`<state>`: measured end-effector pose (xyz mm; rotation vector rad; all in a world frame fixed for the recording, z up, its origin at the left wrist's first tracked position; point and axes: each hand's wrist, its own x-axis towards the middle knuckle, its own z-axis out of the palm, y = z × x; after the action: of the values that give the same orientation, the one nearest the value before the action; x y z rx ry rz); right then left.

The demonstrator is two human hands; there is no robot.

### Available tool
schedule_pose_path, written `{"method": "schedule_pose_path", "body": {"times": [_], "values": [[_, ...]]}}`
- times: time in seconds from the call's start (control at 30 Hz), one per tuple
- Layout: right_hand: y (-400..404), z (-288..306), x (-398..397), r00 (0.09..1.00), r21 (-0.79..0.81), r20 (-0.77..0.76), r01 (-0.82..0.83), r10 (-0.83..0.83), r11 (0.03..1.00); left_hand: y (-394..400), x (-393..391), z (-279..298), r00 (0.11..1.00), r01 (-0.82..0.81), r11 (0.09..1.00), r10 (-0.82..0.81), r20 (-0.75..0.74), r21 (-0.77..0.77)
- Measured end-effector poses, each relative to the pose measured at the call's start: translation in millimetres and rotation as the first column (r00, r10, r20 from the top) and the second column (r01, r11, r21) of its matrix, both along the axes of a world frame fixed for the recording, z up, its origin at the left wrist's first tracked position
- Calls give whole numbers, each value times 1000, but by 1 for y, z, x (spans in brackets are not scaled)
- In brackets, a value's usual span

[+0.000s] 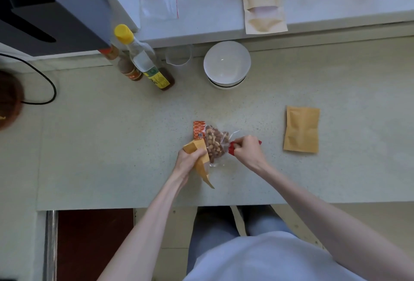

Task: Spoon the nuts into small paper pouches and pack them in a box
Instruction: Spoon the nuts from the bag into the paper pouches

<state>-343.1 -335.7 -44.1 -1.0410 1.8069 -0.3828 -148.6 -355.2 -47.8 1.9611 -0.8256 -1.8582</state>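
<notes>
A kraft pouch (pixel 201 159) is gripped in the left hand (pixel 189 160), its mouth partly hidden by the fingers. A clear bag of nuts (pixel 215 144) lies mid-counter (pixel 112 146), touching it. Something red (pixel 232 148) is pinched in the right hand (pixel 245 149); what it is cannot be made out. Three pouches are counted: one held, one flat (pixel 301 129) to the right, one (pixel 264 9) on the ledge. Two bowls (pixel 226 63) are stacked.

Bag of nuts (pixel 214 144) at mid-desk (pixel 112 146), between the left hand (pixel 190 159), which holds a paper pouch (pixel 200 162), and the right hand (pixel 245 148). Second pouch (pixel 301 129) lies to the right. Stacked bowls (pixel 227 64) stand far centre, bottles (pixel 143 58) to their left. Third pouch (pixel 264 9) lies on the far shelf (pixel 201 22).
</notes>
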Motion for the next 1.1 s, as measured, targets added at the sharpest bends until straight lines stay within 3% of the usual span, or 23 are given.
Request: {"method": "schedule_pose_path", "body": {"times": [0.23,0.47,1.1], "values": [[0,-16,-15,972,171,169,133,-162,976,-7,1,-3,999,33,999,-33,43,4],[11,-19,-35,931,141,227,260,-287,955,-12,4,0,995,68,998,-69,75,10],[32,-7,-81,861,169,317,361,-397,917,-21,2,-3,977,138,990,-138,161,11]]}}
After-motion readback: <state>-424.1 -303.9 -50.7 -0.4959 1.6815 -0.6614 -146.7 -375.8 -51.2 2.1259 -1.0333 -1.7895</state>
